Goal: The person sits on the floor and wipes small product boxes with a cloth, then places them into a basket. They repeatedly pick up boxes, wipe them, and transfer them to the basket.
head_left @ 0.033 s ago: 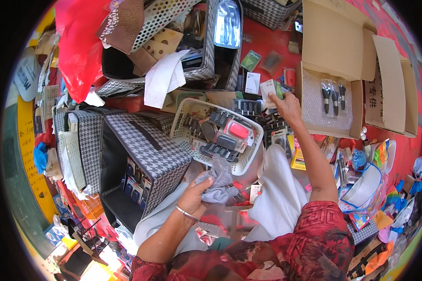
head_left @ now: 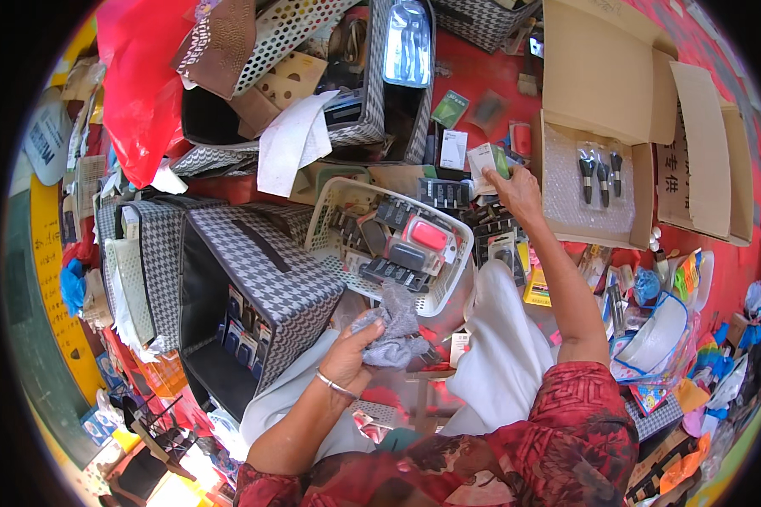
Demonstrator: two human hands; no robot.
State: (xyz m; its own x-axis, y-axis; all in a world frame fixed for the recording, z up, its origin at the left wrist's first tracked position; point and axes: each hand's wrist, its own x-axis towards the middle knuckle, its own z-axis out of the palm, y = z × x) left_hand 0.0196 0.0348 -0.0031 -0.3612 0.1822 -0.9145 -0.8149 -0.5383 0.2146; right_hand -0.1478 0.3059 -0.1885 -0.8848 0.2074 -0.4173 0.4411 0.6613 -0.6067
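Card pack lies past the white basket's far-right corner; I've right hand pinching its near edge, likely keeping its face visible, left hand gripping bunched grey cloth.

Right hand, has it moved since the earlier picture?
No: the right hand shows no visible shift against the open cardboard box, staying beside its left edge.

Downward fisheye view from head.

Red plastic bag far left. Houndstooth box left, open. Open cardboard box far right, black brushes inside on bubble wrap.
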